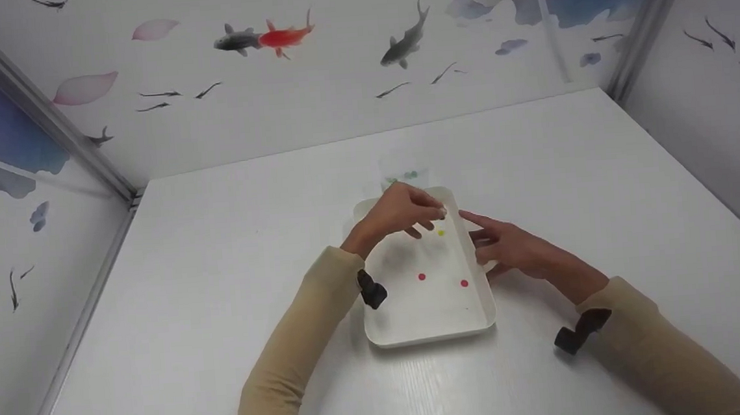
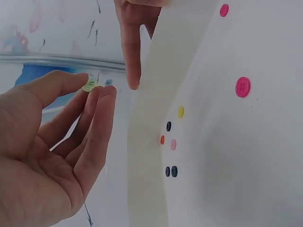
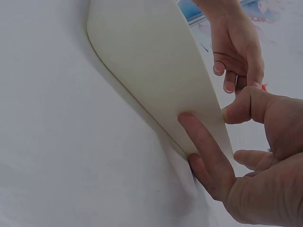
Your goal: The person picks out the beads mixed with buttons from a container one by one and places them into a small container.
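Note:
A white rectangular tray (image 1: 428, 341) lies on the table, holding buttons. Over its far right part, my left hand (image 1: 401, 210) pinches a clear yellowish-green button (image 2: 89, 83) between thumb and fingertips. My right hand (image 1: 513, 249) touches the tray's right outer wall, fingers extended, as the right wrist view shows. Inside the tray, two pink buttons (image 2: 243, 87) lie apart from each other. Along the wall in the left wrist view sit a yellow button (image 2: 181, 112), an orange-red button (image 2: 162, 139), a light pink button (image 2: 173, 144) and several dark buttons (image 2: 174, 171).
Just beyond the tray's far end lies a clear plastic bag (image 1: 410, 177) with small green things in it. The white table (image 1: 218, 276) is bordered by panels (image 1: 311, 107) printed with fish and petals.

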Available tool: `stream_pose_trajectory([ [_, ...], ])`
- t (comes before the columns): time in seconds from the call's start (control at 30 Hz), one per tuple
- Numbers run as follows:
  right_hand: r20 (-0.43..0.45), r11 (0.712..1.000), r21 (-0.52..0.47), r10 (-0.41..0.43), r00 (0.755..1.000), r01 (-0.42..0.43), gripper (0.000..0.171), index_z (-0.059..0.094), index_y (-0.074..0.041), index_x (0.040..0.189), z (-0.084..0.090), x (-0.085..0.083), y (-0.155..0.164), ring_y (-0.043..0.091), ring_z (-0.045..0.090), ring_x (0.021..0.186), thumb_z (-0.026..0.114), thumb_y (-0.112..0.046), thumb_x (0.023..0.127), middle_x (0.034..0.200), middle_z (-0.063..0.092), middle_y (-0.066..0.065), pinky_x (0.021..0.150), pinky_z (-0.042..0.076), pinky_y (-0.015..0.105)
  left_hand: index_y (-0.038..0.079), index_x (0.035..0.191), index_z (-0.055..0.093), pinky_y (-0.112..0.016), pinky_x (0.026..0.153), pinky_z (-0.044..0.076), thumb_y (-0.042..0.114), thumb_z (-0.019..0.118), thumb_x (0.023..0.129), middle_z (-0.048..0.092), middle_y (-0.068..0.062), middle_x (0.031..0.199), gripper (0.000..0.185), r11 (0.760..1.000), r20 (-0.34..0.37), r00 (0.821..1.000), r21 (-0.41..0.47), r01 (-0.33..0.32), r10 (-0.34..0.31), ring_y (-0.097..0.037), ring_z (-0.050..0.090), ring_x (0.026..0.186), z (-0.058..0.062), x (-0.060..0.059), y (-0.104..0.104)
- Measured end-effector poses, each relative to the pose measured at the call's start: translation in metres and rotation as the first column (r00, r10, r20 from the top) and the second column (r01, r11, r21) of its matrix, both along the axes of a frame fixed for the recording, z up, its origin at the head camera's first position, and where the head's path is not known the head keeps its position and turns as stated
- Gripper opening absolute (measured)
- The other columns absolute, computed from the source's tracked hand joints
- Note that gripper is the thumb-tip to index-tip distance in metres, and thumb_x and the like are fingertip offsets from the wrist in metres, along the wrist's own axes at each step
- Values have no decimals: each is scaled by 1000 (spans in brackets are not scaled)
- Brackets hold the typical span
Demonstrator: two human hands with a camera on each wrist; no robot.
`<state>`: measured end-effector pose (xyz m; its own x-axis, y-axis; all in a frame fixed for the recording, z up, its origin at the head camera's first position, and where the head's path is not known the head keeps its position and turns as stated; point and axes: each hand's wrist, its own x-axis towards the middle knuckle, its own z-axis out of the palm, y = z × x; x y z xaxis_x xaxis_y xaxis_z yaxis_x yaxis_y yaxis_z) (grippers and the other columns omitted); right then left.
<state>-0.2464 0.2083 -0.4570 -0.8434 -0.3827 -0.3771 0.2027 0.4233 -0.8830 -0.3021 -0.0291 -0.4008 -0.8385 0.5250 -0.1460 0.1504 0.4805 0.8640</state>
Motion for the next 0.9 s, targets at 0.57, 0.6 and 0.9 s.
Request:
stream_pose_trajectory([
  [0.57, 1, 1000, 20, -22, 1000, 21, 92, 16, -35, 161, -3, 0, -3, 35, 52, 134, 60, -8, 85, 160, 37, 18, 87, 61, 42, 6, 117, 73, -27, 66, 63, 23, 69, 95, 74, -11, 111, 28, 974, -73, 974, 88, -209, 216, -17, 72, 85, 3, -21, -10],
  [0.6, 1, 1000, 20, -24, 1000, 24, 91, 17, -36, 161, -3, 0, -3, 35, 52, 135, 61, -8, 86, 159, 37, 18, 88, 61, 42, 6, 117, 73, -27, 66, 62, 24, 69, 95, 74, -11, 110, 28, 970, -73, 970, 93, -225, 232, -16, 72, 85, 3, -22, -10],
  [0.9, -11, 999, 21, -25, 1000, 26, 92, 16, -34, 161, -1, 0, -3, 37, 50, 137, 60, -8, 85, 160, 35, 20, 87, 61, 40, 7, 114, 73, -23, 59, 60, 21, 66, 97, 73, -8, 101, 23, 906, -124, 904, 169, -388, 410, -13, 69, 80, -3, -29, -10],
])
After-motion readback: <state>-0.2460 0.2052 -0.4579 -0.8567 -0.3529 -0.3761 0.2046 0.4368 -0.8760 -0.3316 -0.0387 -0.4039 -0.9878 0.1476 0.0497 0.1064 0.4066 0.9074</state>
